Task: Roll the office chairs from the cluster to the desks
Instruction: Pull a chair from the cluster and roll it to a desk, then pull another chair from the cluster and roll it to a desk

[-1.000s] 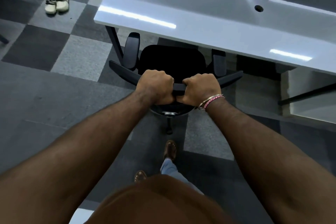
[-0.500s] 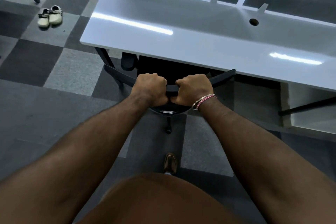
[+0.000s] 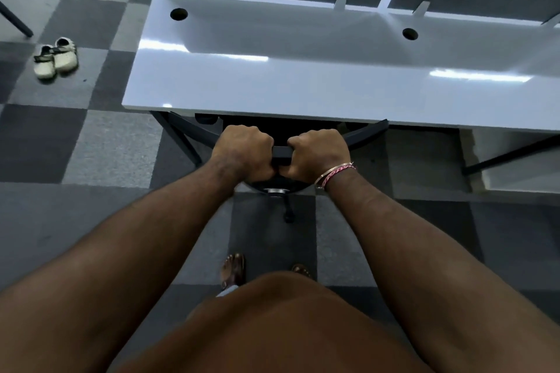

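A black office chair stands tucked under the white desk. Only the curved top edge of its backrest, its centre post and one caster show; the seat and armrests are hidden beneath the desktop. My left hand grips the backrest top just left of centre. My right hand, with a bracelet at the wrist, grips the same edge just right of centre. Both fists sit close to the desk's front edge.
A pair of pale shoes lies on the checkered carpet to the left of the desk. A dark desk leg stands left of the chair. A white cabinet panel sits under the desk at right. My feet are just behind the chair.
The chair has rolled forward under the desk: its seat and armrests, visible a second ago, are now hidden by the desktop. I have stepped closer. Both hands kept their grip.
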Demonstrator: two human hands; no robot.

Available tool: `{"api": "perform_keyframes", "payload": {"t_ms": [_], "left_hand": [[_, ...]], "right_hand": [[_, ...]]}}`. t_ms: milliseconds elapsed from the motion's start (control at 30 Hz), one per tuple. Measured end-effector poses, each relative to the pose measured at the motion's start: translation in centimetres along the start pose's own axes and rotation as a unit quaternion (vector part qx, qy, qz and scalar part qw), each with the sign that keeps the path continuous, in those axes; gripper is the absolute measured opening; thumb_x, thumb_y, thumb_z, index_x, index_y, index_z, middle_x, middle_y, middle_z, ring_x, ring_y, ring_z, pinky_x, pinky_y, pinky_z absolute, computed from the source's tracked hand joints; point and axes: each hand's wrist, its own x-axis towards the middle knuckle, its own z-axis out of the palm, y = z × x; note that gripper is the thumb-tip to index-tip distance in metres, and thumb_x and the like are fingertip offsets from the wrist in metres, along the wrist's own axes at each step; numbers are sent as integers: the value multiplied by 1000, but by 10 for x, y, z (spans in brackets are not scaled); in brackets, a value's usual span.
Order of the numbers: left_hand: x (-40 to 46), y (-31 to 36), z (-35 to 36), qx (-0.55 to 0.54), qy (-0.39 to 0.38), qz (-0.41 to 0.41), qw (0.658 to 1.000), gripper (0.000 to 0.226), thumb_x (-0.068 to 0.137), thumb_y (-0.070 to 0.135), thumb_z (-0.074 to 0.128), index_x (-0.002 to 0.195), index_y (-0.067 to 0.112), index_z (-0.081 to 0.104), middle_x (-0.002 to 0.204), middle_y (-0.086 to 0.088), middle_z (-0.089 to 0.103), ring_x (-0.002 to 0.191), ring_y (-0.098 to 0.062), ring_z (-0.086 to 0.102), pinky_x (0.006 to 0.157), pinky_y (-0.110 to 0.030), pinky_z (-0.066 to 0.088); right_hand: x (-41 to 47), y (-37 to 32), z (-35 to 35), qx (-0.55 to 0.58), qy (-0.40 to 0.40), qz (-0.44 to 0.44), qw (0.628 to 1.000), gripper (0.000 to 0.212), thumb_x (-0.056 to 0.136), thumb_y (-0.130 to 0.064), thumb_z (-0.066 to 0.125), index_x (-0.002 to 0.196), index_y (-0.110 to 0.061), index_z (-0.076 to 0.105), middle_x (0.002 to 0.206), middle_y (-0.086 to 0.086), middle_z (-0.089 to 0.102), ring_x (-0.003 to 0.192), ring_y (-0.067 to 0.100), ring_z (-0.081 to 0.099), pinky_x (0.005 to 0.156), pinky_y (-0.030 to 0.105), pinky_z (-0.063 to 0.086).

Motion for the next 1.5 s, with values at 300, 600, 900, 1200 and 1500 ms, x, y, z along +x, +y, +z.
{"api": "perform_keyframes", "payload": {"t_ms": [300,600,900,1200,1500], "left_hand": [[13,-16,0,-1,8,58,998,32,80,59,57,77,27,56,62,7,46,58,-22,51,62,-34,48],[11,-13,1,3,15,73,997,38,80,64,51,75,26,54,62,7,48,58,-22,53,60,-33,44],[-1,2,5,-45,35,78,995,37,77,55,58,102,28,60,94,5,68,84,-24,69,66,-37,50],[9,56,-35,-60,88,114,988,50,78,57,59,118,26,61,100,5,69,86,-22,65,66,-35,48],[44,206,-95,-40,114,200,972,50,80,53,62,120,24,63,107,2,71,93,-25,67,74,-36,53]], "right_hand": [[10,-3,-6,-27,-16,29,999,53,64,-74,50,63,-21,56,63,-2,63,56,26,61,53,28,33],[6,-3,-5,-13,-32,40,999,48,63,-66,42,67,-21,60,66,-2,64,60,27,63,53,29,39],[-16,5,-5,25,-11,16,1000,45,66,-68,60,79,-24,60,74,-5,65,69,24,63,63,34,44],[-68,63,-31,51,49,38,997,63,67,-65,62,107,-17,65,101,1,69,94,23,63,83,37,49],[-184,176,-62,20,41,135,990,66,73,-65,60,120,-18,61,114,0,68,105,21,62,88,38,51]]}}
